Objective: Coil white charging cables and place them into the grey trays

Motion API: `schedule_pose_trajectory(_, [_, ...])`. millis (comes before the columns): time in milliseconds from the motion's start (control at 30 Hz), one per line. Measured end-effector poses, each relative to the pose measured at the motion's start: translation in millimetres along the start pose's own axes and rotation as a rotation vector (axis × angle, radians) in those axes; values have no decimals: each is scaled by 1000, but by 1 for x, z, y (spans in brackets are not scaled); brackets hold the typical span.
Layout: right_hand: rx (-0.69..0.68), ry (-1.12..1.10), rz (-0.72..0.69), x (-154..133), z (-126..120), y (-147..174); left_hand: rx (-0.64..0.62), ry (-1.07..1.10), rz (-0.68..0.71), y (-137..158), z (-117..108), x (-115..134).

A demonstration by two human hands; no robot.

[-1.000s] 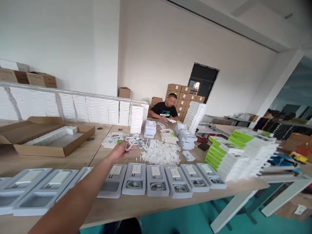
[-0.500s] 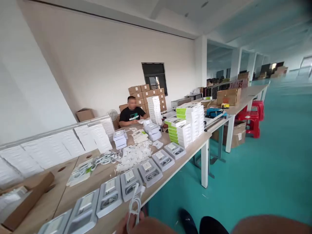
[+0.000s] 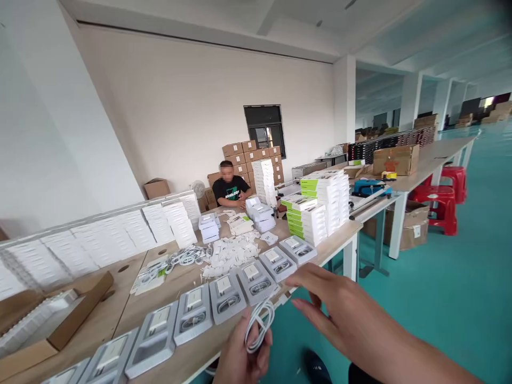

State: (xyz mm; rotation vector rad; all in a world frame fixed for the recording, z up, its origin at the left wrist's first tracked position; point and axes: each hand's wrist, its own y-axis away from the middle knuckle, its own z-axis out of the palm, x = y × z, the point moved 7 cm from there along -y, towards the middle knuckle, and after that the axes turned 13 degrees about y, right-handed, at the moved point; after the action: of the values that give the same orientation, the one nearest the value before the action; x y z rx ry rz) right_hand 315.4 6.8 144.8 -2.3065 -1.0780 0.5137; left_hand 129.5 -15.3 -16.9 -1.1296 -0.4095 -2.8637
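My left hand (image 3: 245,346) grips a coiled white cable (image 3: 260,325) above the table's front edge. To its right my right hand (image 3: 320,298) hovers with thumb and fingers apart, nothing between them. A white cable end lies close to its fingertips. Behind both hands runs a row of grey trays. One tray (image 3: 228,312) contains a white charger (image 3: 224,284) and a coiled cable (image 3: 229,304). Further left, another tray (image 3: 138,368) has a charger in its upper recess and a bare lower recess.
Loose white pieces (image 3: 232,253) and tangled cables (image 3: 188,256) cover the table's middle. Stacked white-and-green boxes (image 3: 312,221) stand at the right end. A co-worker (image 3: 231,186) sits across the table. An open carton (image 3: 80,314) is at left, red stools (image 3: 444,202) at right.
My left hand has risen with the cable, now compactly coiled in its fingers. My right hand has come into view over the table edge. The camera view has shifted left.
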Motion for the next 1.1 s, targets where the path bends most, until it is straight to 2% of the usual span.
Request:
schedule_pose_trajectory(133, [-48,156,-122,3,50,-13,7,-83,-38,-2,14,-5])
schedule_pose_trajectory(267, [7,365,-244,5,91,-15,51,-171,-8,-18,1,-8])
schedule_pose_trajectory(367, [-33,367,-303,6,115,-18,88,-163,82,-32,-11,-7])
schedule_pose_trajectory(433, [-114,302,-222,16,130,-23,99,-150,93,-38,-16,-8])
schedule_pose_trajectory(567, [-254,58,97,44,151,-21,106,-154,19,-44,-20,-14])
schedule_pose_trajectory(733, [-309,-447,371,53,173,-7,127,-201,9,-57,-24,-22])
schedule_pose_trajectory(867, [-306,-847,515,51,194,1,168,-220,-37,-67,-33,-36])
schedule_pose_trajectory(1033, [-234,-1013,602,46,212,9,64,-202,-40,-67,-27,-42])
schedule_pose_trajectory(1100, [-227,-1100,648,42,218,12,61,-187,-21,-65,-26,-40])
